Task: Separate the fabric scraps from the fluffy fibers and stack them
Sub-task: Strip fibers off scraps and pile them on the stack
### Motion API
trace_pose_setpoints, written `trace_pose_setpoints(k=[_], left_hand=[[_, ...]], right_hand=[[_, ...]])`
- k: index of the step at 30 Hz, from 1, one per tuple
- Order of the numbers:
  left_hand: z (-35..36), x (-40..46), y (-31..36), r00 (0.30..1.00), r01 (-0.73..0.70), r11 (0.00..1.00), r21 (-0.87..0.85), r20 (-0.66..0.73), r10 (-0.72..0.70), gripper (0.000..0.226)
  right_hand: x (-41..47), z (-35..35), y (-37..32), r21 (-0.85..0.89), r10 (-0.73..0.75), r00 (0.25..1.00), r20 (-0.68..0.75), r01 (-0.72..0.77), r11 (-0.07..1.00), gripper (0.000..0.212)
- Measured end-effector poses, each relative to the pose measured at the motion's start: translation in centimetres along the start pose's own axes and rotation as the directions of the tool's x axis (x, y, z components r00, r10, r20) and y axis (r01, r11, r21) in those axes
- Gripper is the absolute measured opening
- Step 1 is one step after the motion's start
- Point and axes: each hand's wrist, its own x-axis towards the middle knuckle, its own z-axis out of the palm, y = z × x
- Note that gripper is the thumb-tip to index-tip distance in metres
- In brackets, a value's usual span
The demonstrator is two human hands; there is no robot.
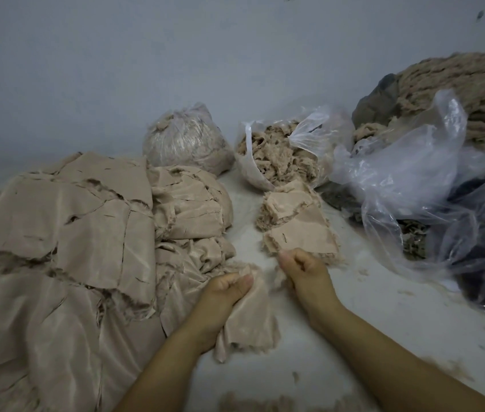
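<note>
Both arms reach in from the near edge onto the pale surface [384,307]. Left hand [223,288] has its fingers curled tight round a beige fabric scrap [250,322], thumb pressed on the top edge; the scrap hangs down toward the near side, frayed at the bottom, w/ fuzz along its upper edge. Right hand [303,270] is just right of it, fingers curled in, pinching a tuft of fluffy fibers [281,276] that sits between the two hands (can't tell how much it actually has, the tuft is blurred).

Just beyond the right hand, touching its knuckles, sits a small stack of scraps [297,221], edges ragged. Left side: a big heap of fabric pieces [71,233], overlapping and spreading to the near-left corner.

Far centre, two clear plastic bags: a tied bag [187,141] packed w/ fiber, and an open bag [280,150] on its right spilling fluff toward the small stack. Far right: crumpled empty plastic [408,173] over dark stuff, and behind it a large mound of fiber [467,87] against the wall [176,55].
</note>
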Motion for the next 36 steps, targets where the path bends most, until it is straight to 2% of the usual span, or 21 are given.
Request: trace_pose_setpoints(k=[2,5,7,9,13,15,17,19,20,22,25,27,29,31,34,36], left_hand=[[0.0,0.0,-0.1,1.0,-0.021,0.995,-0.093,-0.014,0.02,0.022],[0.1,0.0,0.0,0.996,-0.071,0.993,-0.091,-0.052,0.066,0.023],[0.0,0.0,0.1,0.98,-0.097,0.995,-0.029,-0.176,0.091,0.021],[0.1,-0.1,0.3,0.96,-0.114,0.992,0.062,-0.25,0.126,0.021],[0.2,0.0,0.6,0.947,-0.108,0.993,0.052,-0.298,0.119,0.019],[-0.2,0.0,0.9,0.938,-0.11,0.993,0.049,-0.325,0.12,0.019],[-0.5,0.0,1.0,0.934,-0.12,0.992,0.031,-0.335,0.124,0.019],[-0.5,-0.2,1.1,0.931,-0.118,0.992,0.035,-0.343,0.123,0.017],[-0.4,-0.3,1.2,0.931,-0.116,0.993,0.036,-0.344,0.122,0.016],[-0.4,-0.3,1.3,0.93,-0.126,0.991,0.036,-0.343,0.131,0.016],[-0.5,-0.3,1.3,0.928,-0.135,0.989,0.064,-0.34,0.149,0.018],[-0.6,-0.2,1.2,0.933,-0.125,0.99,0.059,-0.334,0.137,0.016],[-0.7,0.0,0.9,0.937,-0.102,0.993,0.052,-0.329,0.113,0.016],[-0.6,-0.1,0.9,0.936,-0.078,0.996,0.049,-0.339,0.09,0.021],[-0.9,-0.4,0.8,0.969,-0.045,0.998,-0.038,-0.243,0.034,0.037],[-1.0,-0.6,0.7,0.988,-0.029,0.998,0.049,-0.15,0.036,0.038]], right_hand=[[-0.9,0.6,-0.3,-0.027,0.064,0.978,0.197,-0.06,0.998,0.05],[-1.3,1.3,-0.3,-0.053,0.064,0.934,0.352,-0.049,0.997,0.042],[-1.3,1.3,-0.3,-0.154,0.011,0.942,0.336,0.043,0.987,0.034],[-1.2,1.1,-0.1,-0.222,-0.046,0.966,0.255,0.105,0.969,0.039],[-1.2,1.3,-0.2,-0.104,-0.06,0.994,0.093,0.069,0.992,0.043],[-1.0,0.8,-0.4,-0.022,0.033,0.984,0.172,-0.03,0.999,0.042],[-1.0,0.4,-0.4,-0.021,0.128,0.922,0.366,-0.129,0.991,0.045],[-1.2,0.2,-0.4,-0.16,0.125,0.884,0.45,-0.057,0.985,0.029],[-1.3,0.3,-0.2,-0.181,0.096,0.881,0.464,-0.012,0.983,0.029],[-1.2,0.4,0.1,-0.096,0.11,0.894,0.434,-0.075,0.993,0.042],[-1.0,0.0,0.0,0.005,0.128,0.919,0.372,-0.14,0.99,0.036],[-1.1,0.0,-0.1,-0.07,0.11,0.908,0.404,-0.089,0.994,0.027],[-1.5,0.2,0.0,-0.266,0.068,0.89,0.452,0.062,0.962,0.012],[-1.5,0.5,0.3,-0.353,0.026,0.88,0.474,0.163,0.921,0.013],[-1.2,0.3,0.2,-0.244,0.068,0.915,0.398,0.034,0.969,0.022],[-1.3,0.0,0.0,-0.165,0.102,0.919,0.38,-0.041,0.985,0.019]])
